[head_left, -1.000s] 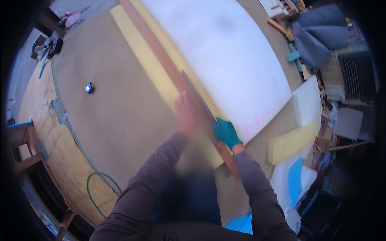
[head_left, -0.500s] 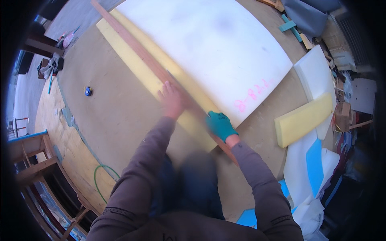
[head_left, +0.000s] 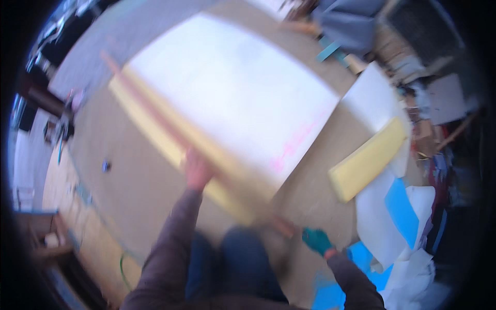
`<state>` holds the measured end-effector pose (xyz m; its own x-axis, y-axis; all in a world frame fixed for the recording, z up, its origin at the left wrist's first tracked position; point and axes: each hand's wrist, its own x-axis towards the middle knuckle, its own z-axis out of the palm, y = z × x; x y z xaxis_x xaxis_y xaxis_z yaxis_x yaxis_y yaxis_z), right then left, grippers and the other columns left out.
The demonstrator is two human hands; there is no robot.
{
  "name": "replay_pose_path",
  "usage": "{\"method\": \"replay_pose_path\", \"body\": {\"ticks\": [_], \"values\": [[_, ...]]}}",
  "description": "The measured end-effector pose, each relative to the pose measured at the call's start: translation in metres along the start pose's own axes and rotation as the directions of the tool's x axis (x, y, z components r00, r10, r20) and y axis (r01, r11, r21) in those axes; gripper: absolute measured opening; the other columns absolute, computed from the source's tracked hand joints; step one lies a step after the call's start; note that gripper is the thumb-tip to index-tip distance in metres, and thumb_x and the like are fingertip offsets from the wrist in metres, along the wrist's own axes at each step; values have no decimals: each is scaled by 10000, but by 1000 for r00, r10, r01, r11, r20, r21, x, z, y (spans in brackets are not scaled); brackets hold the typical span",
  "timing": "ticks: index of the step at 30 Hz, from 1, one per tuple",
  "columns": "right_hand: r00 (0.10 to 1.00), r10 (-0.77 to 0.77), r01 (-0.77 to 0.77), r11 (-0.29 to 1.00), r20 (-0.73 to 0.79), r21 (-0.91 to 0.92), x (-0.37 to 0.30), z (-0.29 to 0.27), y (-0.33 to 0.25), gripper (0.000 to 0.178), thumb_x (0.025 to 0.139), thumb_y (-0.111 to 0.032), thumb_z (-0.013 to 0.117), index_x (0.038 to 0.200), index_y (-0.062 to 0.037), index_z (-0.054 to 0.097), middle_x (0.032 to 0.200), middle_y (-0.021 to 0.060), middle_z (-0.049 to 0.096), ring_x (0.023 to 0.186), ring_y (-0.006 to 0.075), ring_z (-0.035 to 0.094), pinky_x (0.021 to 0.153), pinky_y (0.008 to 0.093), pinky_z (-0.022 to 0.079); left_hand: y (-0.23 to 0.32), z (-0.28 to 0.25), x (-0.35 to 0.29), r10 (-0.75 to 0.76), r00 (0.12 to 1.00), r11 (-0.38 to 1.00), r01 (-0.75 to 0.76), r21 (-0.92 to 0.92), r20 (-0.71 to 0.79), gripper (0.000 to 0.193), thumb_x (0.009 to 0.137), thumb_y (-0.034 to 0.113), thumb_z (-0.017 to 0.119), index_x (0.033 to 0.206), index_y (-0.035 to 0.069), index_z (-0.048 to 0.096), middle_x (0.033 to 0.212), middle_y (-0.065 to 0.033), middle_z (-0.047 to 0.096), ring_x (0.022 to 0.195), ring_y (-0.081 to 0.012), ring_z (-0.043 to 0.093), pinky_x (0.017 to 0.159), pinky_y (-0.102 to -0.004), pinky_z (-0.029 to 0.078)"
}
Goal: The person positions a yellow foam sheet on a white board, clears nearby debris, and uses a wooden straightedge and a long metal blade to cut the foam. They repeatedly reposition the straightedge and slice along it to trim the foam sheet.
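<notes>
My bare left hand (head_left: 197, 169) presses from above on a long reddish-brown wooden strip (head_left: 160, 118), its fingers laid out over the wood. The strip runs diagonally along a yellow foam slab (head_left: 146, 130), beside a large white foam sheet (head_left: 243, 88) with pink handwriting. Off the strip's near end, to the right, is my right hand (head_left: 316, 241) in a green glove. Its fingers are closed. A dark blurred streak shows beside the glove, too smeared to name what the hand holds.
A yellow foam block (head_left: 368, 160) lies on the right, against white foam pieces (head_left: 374, 98) and blue sheet pieces (head_left: 402, 212). A small blue tape measure (head_left: 106, 166) sits at left on the brown surface. Wooden framing (head_left: 46, 248) stands at lower left; clutter fills the far right.
My right hand has come off the strip, moving down and right past its near end. My left hand stays on the strip. The whole view has shifted and blurred.
</notes>
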<state>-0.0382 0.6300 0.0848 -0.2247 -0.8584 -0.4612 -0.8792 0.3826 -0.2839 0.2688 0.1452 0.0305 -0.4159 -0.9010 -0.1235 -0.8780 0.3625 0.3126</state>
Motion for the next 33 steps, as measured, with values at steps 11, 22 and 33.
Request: {"method": "replay_pose_path", "body": {"ticks": [11,22,33], "values": [[396,840,-848,179,372,500,-268,17,9,380,956,-395,672,1253,-163,721,995,122,778,881,320,749,847,465,576,-79,-33,-42,125,940,956,-28,-293,317,926,822,589,810,1495,15,535,1547,-251,500,1427,-401,490,1172,-462,417],[818,556,-550,686,144,477,-198,139,-50,414,959,-409,673,1291,-163,710,1062,110,777,937,314,749,875,454,580,-277,-16,-369,-430,466,796,600,81,774,570,960,484,659,1260,2,712,1115,-157,773,1006,-315,743,883,-445,579],[977,210,-211,976,42,42,-214,324,-5,450,962,-423,673,1328,-163,698,1128,98,776,992,308,749,903,443,583,-267,-17,-442,-322,621,559,734,-386,715,462,996,423,639,1231,33,717,1085,-101,778,927,-267,742,796,-442,565]]}}
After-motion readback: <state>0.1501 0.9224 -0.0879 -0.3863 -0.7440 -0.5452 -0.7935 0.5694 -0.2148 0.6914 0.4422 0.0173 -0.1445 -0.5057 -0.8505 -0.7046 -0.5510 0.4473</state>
